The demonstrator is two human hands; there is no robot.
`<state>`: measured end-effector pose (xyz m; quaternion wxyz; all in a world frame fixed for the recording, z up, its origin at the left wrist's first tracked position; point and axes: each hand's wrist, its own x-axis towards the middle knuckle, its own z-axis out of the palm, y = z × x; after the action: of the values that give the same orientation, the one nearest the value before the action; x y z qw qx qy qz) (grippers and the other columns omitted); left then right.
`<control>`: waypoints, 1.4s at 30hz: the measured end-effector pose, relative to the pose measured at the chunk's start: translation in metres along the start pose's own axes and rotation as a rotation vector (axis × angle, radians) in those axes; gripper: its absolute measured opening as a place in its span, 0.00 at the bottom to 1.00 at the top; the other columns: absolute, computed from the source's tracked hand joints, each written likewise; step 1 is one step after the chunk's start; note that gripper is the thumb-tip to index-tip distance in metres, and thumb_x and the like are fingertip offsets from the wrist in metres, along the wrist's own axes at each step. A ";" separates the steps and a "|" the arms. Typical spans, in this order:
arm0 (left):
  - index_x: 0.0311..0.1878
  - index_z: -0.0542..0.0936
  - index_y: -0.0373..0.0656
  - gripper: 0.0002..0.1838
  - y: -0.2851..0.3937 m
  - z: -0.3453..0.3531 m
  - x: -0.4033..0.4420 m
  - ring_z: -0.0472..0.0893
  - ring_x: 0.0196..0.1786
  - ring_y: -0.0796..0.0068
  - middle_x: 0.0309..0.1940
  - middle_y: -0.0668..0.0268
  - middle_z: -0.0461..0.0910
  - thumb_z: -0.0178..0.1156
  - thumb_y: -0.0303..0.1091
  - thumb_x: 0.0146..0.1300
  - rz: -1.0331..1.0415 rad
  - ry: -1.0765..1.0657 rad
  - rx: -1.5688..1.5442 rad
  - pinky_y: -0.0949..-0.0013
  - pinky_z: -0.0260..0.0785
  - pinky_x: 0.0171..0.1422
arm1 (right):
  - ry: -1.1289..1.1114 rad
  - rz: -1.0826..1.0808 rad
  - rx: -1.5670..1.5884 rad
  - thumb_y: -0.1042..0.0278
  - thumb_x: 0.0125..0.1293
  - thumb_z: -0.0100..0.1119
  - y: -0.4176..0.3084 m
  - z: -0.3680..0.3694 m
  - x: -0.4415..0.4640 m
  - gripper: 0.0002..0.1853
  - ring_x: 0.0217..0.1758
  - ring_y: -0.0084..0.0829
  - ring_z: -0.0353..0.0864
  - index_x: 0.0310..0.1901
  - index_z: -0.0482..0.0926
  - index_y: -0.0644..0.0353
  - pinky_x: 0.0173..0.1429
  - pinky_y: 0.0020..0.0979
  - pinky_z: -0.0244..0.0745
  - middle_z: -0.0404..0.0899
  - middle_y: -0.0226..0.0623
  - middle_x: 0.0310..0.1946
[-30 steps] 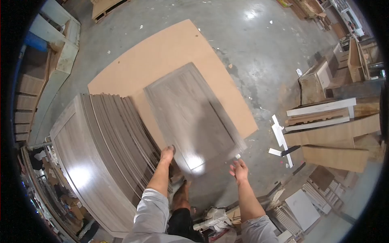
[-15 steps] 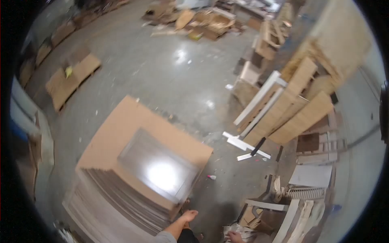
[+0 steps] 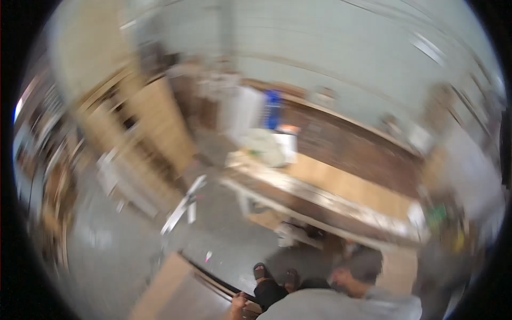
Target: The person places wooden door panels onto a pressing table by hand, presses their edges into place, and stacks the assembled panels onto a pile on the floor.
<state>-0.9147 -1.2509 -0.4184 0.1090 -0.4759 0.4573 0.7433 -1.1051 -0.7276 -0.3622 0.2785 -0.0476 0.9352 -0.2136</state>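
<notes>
My left hand (image 3: 239, 302) is low in the view, at the edge of a stack of panels; blur hides how its fingers lie and whether it touches them. On top of the stack is a greyish panel (image 3: 194, 301) with a brown cardboard sheet (image 3: 160, 285) beside it. Off to the right of my body, my right hand (image 3: 342, 277) hangs over the floor in front of a workbench. Its fingers are smeared by motion, and I make out nothing in it.
Across from me stands a long workbench (image 3: 320, 200) with a wooden board (image 3: 341, 181) on it. A person (image 3: 464, 165) is at its right end. Tall wooden boards (image 3: 162, 122) lean at the left. White strips (image 3: 178, 213) lie on the floor, near a small pink-and-white item (image 3: 208, 256).
My view has swung right, from the panel stack and open floor to the workbench and wall. The stack now shows only at the bottom edge. The person at the right has come into view.
</notes>
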 end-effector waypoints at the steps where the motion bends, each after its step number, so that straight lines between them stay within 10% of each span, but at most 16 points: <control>1: 0.49 0.77 0.37 0.19 0.002 0.014 0.028 0.80 0.32 0.71 0.30 0.63 0.81 0.59 0.43 0.64 0.496 -0.287 0.691 0.68 0.73 0.35 | 0.073 0.399 0.290 0.51 0.65 0.51 -0.011 -0.011 -0.036 0.19 0.48 0.44 0.82 0.46 0.81 0.57 0.54 0.41 0.75 0.83 0.43 0.44; 2: 0.53 0.76 0.37 0.20 0.009 0.036 0.045 0.80 0.34 0.72 0.31 0.64 0.81 0.59 0.41 0.64 1.181 -0.238 1.206 0.69 0.73 0.36 | 0.074 0.398 0.153 0.51 0.65 0.48 -0.034 -0.041 -0.067 0.20 0.48 0.44 0.83 0.43 0.81 0.58 0.53 0.41 0.76 0.84 0.44 0.42; 4: 0.56 0.75 0.36 0.21 0.078 0.130 -0.002 0.80 0.39 0.73 0.34 0.63 0.82 0.57 0.42 0.66 0.005 -0.295 0.409 0.69 0.74 0.40 | 0.274 0.652 0.455 0.56 0.57 0.62 0.010 -0.008 -0.084 0.17 0.39 0.31 0.85 0.45 0.84 0.57 0.42 0.31 0.80 0.86 0.38 0.37; 6: 0.58 0.78 0.42 0.22 0.156 0.221 -0.060 0.77 0.58 0.63 0.53 0.56 0.80 0.52 0.48 0.70 0.244 -0.527 1.140 0.60 0.69 0.59 | 0.493 0.829 0.870 0.56 0.59 0.59 -0.021 -0.016 -0.135 0.18 0.36 0.32 0.85 0.44 0.84 0.59 0.40 0.32 0.79 0.86 0.38 0.33; 8: 0.53 0.77 0.35 0.19 0.161 0.256 -0.021 0.78 0.42 0.75 0.40 0.62 0.81 0.55 0.42 0.69 0.363 -0.788 1.027 0.71 0.71 0.51 | 0.614 0.983 1.046 0.57 0.59 0.58 -0.051 -0.013 -0.168 0.18 0.35 0.33 0.85 0.44 0.83 0.60 0.39 0.32 0.79 0.85 0.39 0.32; 13: 0.52 0.78 0.35 0.14 0.228 0.414 -0.074 0.77 0.45 0.73 0.43 0.62 0.80 0.57 0.34 0.69 0.805 -1.118 0.958 0.70 0.69 0.54 | 0.983 1.295 1.334 0.56 0.59 0.58 -0.051 0.045 -0.205 0.19 0.36 0.37 0.85 0.44 0.83 0.62 0.41 0.35 0.78 0.84 0.44 0.31; 18: 0.56 0.76 0.35 0.17 0.255 0.553 -0.112 0.71 0.60 0.49 0.56 0.50 0.74 0.57 0.30 0.65 1.430 -0.998 1.218 0.53 0.60 0.67 | 1.236 1.589 1.164 0.51 0.59 0.59 0.009 0.071 -0.238 0.23 0.48 0.43 0.84 0.48 0.83 0.62 0.55 0.38 0.75 0.85 0.46 0.40; 22: 0.71 0.61 0.41 0.29 0.250 0.651 -0.109 0.58 0.72 0.46 0.69 0.49 0.61 0.50 0.43 0.71 1.544 -0.905 1.394 0.48 0.47 0.75 | 1.277 1.688 1.310 0.47 0.59 0.59 0.072 0.038 -0.260 0.30 0.57 0.42 0.79 0.55 0.78 0.64 0.63 0.36 0.70 0.81 0.50 0.52; 28: 0.75 0.56 0.52 0.33 0.187 0.696 -0.095 0.53 0.76 0.52 0.73 0.55 0.56 0.39 0.58 0.72 1.379 -0.201 2.075 0.44 0.38 0.76 | 1.405 1.682 1.609 0.43 0.60 0.61 0.198 0.009 -0.242 0.45 0.62 0.46 0.75 0.69 0.59 0.69 0.64 0.37 0.68 0.75 0.55 0.57; 34: 0.71 0.61 0.51 0.32 0.196 0.698 -0.088 0.57 0.73 0.52 0.72 0.57 0.58 0.44 0.57 0.71 1.413 -0.319 2.046 0.42 0.42 0.74 | 1.960 1.459 1.492 0.51 0.57 0.69 0.211 -0.001 -0.211 0.52 0.65 0.47 0.71 0.72 0.47 0.73 0.68 0.39 0.64 0.70 0.59 0.61; 42: 0.71 0.60 0.47 0.32 0.208 0.693 -0.097 0.53 0.74 0.52 0.72 0.56 0.56 0.50 0.51 0.68 1.364 -0.452 1.944 0.41 0.40 0.74 | 1.806 1.715 1.059 0.67 0.61 0.63 0.142 -0.033 -0.286 0.16 0.37 0.35 0.80 0.49 0.80 0.66 0.46 0.39 0.75 0.84 0.44 0.36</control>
<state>-1.4092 -0.7970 -0.1308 0.0842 0.2849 0.9530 0.0601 -0.8780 -0.5275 -0.2547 -0.3987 0.8140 0.3314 -0.2620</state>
